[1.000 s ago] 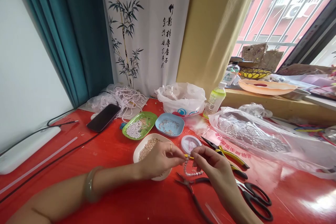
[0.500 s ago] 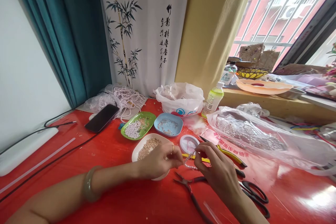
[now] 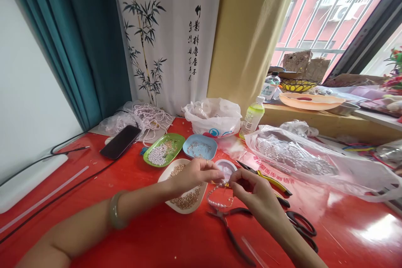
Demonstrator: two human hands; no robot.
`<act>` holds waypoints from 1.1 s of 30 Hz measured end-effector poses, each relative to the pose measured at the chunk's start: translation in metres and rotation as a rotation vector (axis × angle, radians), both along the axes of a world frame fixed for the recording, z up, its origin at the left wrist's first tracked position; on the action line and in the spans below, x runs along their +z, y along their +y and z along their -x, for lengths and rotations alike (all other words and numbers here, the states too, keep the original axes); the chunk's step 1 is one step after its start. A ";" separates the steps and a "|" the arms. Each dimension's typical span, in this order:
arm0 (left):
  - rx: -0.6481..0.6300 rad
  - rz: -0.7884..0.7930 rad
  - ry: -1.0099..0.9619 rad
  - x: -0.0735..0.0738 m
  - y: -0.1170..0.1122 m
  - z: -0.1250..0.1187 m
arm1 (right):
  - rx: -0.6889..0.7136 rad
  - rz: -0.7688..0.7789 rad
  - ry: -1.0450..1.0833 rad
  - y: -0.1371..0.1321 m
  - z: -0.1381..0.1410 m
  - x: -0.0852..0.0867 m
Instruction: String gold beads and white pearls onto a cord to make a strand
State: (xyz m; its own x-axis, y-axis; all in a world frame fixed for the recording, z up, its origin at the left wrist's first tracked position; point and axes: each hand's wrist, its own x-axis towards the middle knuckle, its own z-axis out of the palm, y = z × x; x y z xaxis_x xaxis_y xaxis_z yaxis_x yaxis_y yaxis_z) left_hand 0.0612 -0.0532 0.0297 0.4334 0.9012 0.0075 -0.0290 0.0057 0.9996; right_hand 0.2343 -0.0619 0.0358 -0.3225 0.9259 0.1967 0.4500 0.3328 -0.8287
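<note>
A strand of pale pink pearl beads [image 3: 216, 204] hangs in a loop below my hands, with a small gold-coloured piece at its right end. My right hand [image 3: 251, 186] is closed, thumb and fingertips pinching the upper end of the strand. My left hand [image 3: 196, 176] reaches over the cream dish [image 3: 187, 210] of gold beads. Its thumb and fingers are pressed together close to the right fingertips, and what they hold is too small to make out. Behind the fingertips lies a white round spool [image 3: 230, 165].
Black-handled pliers [image 3: 230, 234], yellow-handled pliers [image 3: 274, 182] and scissors [image 3: 303, 226] lie around my right hand. Beyond are a green dish [image 3: 176, 144] of beads, a blue dish [image 3: 209, 157], a phone [image 3: 121, 142], a bottle [image 3: 253, 116] and plastic bags [image 3: 216, 123].
My left hand has moved up and right, closer to the right fingertips. The bead strand now hangs lower and shows more of its loop. The view has shifted slightly.
</note>
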 end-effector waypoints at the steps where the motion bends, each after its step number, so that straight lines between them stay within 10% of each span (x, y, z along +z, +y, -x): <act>1: -0.034 0.042 -0.005 0.000 0.001 -0.002 | 0.002 -0.003 -0.003 -0.001 0.001 0.001; 17: -0.196 0.328 -0.150 -0.008 0.005 -0.006 | 0.133 0.048 0.096 0.002 -0.005 -0.001; 27: -0.191 0.393 -0.173 -0.013 0.005 -0.006 | 0.022 -0.531 -0.155 -0.001 -0.007 -0.005; 33: -0.189 0.397 -0.262 -0.012 0.006 -0.005 | -0.036 -0.602 -0.144 -0.001 -0.008 -0.005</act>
State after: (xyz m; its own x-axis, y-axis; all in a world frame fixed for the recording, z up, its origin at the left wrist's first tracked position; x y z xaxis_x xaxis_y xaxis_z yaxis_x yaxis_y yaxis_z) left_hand 0.0660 -0.0477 0.0180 0.6182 0.7627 -0.1898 -0.2398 0.4130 0.8786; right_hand 0.2426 -0.0631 0.0307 -0.3556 0.6766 0.6447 0.5630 0.7057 -0.4301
